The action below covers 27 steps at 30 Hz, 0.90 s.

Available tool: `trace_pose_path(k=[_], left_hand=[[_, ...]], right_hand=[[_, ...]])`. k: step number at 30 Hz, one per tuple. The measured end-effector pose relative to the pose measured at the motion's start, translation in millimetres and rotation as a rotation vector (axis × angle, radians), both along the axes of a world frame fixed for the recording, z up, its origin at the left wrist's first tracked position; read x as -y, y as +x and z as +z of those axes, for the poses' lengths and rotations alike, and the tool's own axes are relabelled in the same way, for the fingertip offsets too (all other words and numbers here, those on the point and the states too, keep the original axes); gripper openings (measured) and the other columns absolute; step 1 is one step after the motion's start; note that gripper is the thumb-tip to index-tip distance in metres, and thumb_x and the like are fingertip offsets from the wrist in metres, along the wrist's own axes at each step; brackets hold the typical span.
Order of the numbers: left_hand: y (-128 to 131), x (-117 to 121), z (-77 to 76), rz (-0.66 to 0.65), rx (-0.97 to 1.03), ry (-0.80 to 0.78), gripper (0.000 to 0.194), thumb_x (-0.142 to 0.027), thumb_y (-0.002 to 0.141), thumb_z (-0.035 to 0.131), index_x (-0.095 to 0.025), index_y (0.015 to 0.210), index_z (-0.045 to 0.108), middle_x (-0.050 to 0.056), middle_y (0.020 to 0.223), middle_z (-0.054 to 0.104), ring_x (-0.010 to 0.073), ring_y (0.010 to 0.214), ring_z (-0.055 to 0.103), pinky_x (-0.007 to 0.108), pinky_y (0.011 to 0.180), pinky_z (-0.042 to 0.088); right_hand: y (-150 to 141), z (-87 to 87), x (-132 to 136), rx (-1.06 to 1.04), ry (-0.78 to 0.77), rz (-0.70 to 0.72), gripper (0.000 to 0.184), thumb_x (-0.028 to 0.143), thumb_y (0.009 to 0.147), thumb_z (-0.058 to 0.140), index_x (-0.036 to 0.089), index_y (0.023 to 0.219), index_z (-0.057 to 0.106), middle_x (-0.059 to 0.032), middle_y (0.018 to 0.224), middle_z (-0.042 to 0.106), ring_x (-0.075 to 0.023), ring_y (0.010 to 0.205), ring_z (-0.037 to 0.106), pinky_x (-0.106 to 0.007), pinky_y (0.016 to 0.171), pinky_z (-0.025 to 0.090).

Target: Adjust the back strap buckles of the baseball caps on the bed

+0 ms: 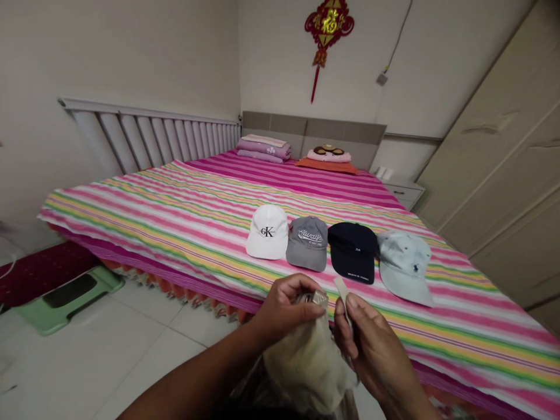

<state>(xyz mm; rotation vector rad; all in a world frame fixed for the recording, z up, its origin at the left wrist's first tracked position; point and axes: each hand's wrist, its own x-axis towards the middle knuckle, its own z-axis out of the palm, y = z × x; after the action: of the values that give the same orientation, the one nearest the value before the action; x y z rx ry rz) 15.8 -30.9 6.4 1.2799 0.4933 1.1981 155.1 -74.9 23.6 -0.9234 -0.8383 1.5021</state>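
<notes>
A beige cap (310, 364) hangs below my hands, in front of the bed's near edge. My left hand (286, 306) is closed on the cap's back, pinching it beside a metal buckle (320, 298). The cap's loose fabric strap (340, 288) is pinched between the thumb and fingers of my right hand (371, 338). Strap end and buckle are apart, with a small gap between. Beyond my hands several caps lie in a row: a white cap (268, 224), a grey cap (307, 245), a navy cap (355, 251) and a pale blue cap (405, 265).
The caps rest on a bed with a striped sheet (175, 216). Folded bedding (265, 149) and a pillow (328, 165) lie by the headboard (280, 125). A green stool (70, 300) stands on the tiled floor at left. A white nightstand (405, 192) is at far right.
</notes>
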Motion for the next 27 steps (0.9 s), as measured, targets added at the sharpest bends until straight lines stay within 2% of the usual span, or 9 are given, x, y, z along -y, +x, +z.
trace_pose_path(k=[2,3,7,14,18,27], left_hand=[[1.8,-1.8,-0.8,-0.097,0.204,-0.244,0.027,-0.025,0.058,0.073,-0.013,0.077,0.059,0.003,0.072,0.062,0.0106,0.065,0.055,0.022,0.063,0.041],[2.9,-2.7,-0.8,-0.124,0.286,-0.318,0.028,-0.026,0.057,0.074,-0.013,0.076,0.059,0.004,0.072,0.062,0.0108,0.065,0.056,0.022,0.063,0.041],[6.0,-4.9,-0.8,-0.195,0.463,-0.439,0.030,-0.026,0.054,0.076,-0.011,0.073,0.057,0.004,0.073,0.062,0.0128,0.067,0.059,0.023,0.065,0.044],[8.5,-3.7,-10.4,-0.242,0.523,-0.486,0.026,-0.021,0.059,0.073,-0.011,0.077,0.058,0.000,0.065,0.058,0.0082,0.056,0.055,0.018,0.056,0.043],[8.5,-3.3,-15.4,-0.219,0.522,-0.525,0.028,-0.021,0.059,0.073,-0.012,0.081,0.057,0.001,0.071,0.058,0.0076,0.057,0.055,0.018,0.056,0.043],[6.7,-4.0,-14.4,-0.222,0.491,-0.427,0.028,-0.022,0.058,0.074,-0.012,0.079,0.057,0.003,0.074,0.061,0.0085,0.060,0.057,0.019,0.059,0.044]], right_hand=[[0.8,2.8,0.5,0.002,0.010,-0.004,0.026,0.040,0.075,0.059,0.016,0.067,0.058,0.0060,0.038,0.041,-0.0025,0.032,0.030,-0.015,0.037,0.024],[1.2,4.3,0.5,0.008,0.011,0.001,0.025,0.039,0.074,0.061,0.015,0.065,0.059,0.0051,0.040,0.044,-0.0022,0.033,0.032,-0.015,0.037,0.025],[1.3,8.2,-1.8,0.016,-0.016,0.017,0.026,0.037,0.068,0.066,0.013,0.060,0.060,0.0024,0.043,0.047,-0.0042,0.035,0.040,-0.016,0.039,0.029],[-7.1,3.7,-5.6,-0.068,-0.076,0.093,0.032,0.033,0.068,0.066,0.015,0.050,0.047,0.0054,0.035,0.040,-0.0031,0.030,0.032,-0.016,0.036,0.025],[-10.7,-3.5,-5.1,-0.076,-0.096,0.083,0.033,0.033,0.066,0.068,0.015,0.051,0.045,0.0067,0.036,0.039,-0.0016,0.028,0.029,-0.016,0.034,0.020],[-10.3,-2.4,-6.9,-0.070,-0.139,0.105,0.034,0.033,0.063,0.070,0.016,0.051,0.043,0.0080,0.034,0.038,-0.0020,0.025,0.029,-0.016,0.031,0.018]])
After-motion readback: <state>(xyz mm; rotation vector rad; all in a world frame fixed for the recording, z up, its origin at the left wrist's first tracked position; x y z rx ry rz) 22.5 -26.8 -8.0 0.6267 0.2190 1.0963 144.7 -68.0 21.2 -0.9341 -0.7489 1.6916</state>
